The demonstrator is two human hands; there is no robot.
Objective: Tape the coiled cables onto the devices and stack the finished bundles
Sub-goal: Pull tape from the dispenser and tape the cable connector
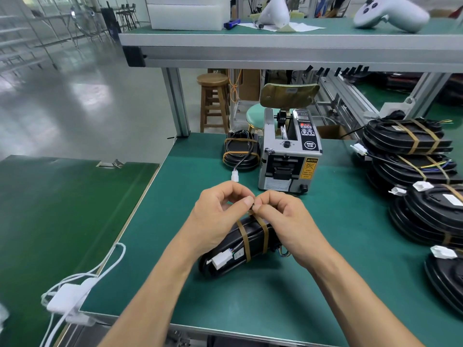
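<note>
We see a workshop with a shiny pale floor and a green workbench (325, 284) under a metal shelf (275, 43). In the middle of the bench lies a black device (253, 244), tilted on its edge, with two brown tape bands (244, 240) round it and a white plug (221, 261) resting on its near end. Our left hand (220, 211) and right hand (283, 216) meet just above the device's far end, fingers curled, each pinching the end of a tape strip (252, 209) between thumb and fingertip. Behind the hands stands a grey tape dispenser (288, 156), and just beside it on its left sits one taped bundle (240, 152) with its cable plug trailing toward us. At the right edge, stacks of finished bundles (411, 156) lie one on another. A white charger and cable (67, 296) hang at the bench's near left corner.
</note>
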